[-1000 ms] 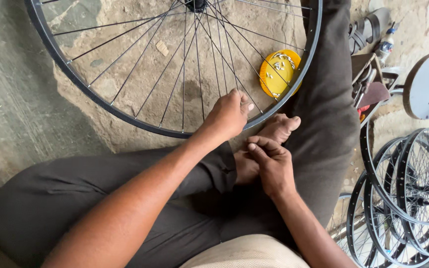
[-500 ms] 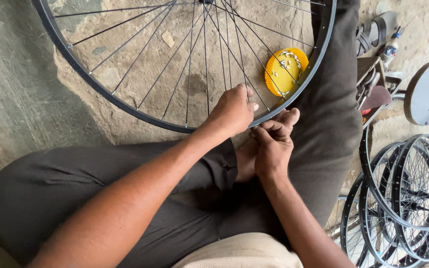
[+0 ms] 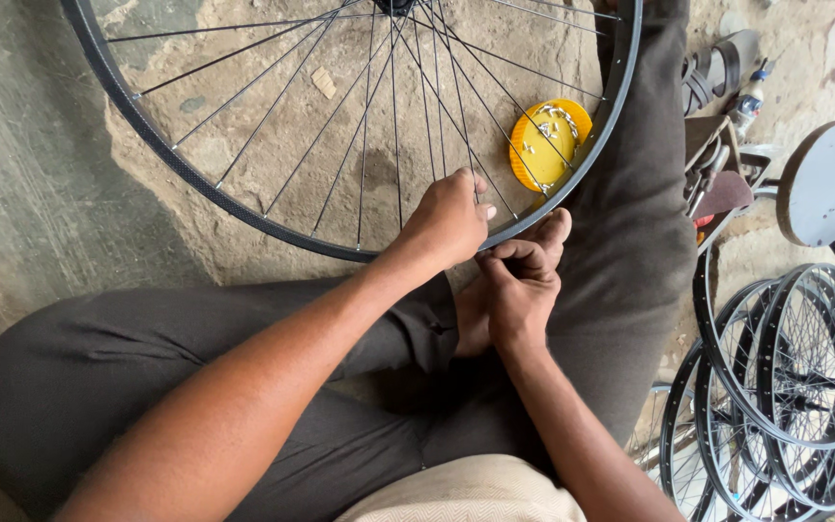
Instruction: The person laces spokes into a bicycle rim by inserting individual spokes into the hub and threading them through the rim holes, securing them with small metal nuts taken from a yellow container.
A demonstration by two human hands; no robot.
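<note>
Rough concrete floor (image 3: pixel 41 193) lies beneath a seated person in dark trousers (image 3: pixel 147 358). Left hand (image 3: pixel 448 220) is curled over the lower rim of the bicycle wheel (image 3: pixel 244 208), fingers closed around rim and spokes. Right hand (image 3: pixel 519 290) sits just below, touching the rim, fingertips pinched together, perhaps on a small part hidden from view. Black rim is thin, with taut silver spokes fanning from a hub at the top edge. Seen through the spokes, a yellow dish (image 3: pixel 545 145) holds small metal pieces. Spare wheels (image 3: pixel 785 387) are stacked at the right.
</note>
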